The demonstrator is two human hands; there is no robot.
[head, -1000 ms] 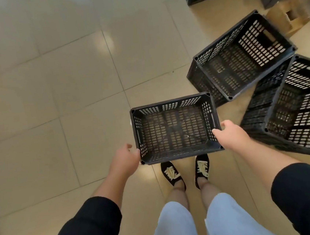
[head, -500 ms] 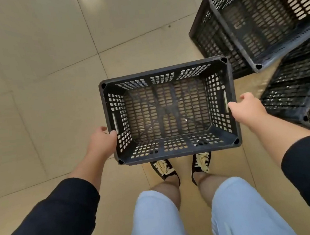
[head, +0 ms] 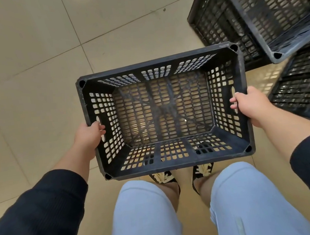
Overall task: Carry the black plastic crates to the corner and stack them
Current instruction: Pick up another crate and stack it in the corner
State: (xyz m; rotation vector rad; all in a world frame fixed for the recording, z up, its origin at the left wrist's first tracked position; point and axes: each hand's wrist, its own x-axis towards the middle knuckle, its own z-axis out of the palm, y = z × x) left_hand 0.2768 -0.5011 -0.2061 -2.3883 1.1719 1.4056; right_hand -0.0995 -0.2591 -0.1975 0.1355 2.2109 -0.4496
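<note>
Now Holding: One Crate Up Off the Tiles

Leftmost, the left hand grips the handle slot of the empty black slatted plastic crate, held level above the beige tiled floor (shoes just show beneath it). Opposite, the right hand clasps the other handle. Further right, two more black perforated crates lie jumbled together.
</note>
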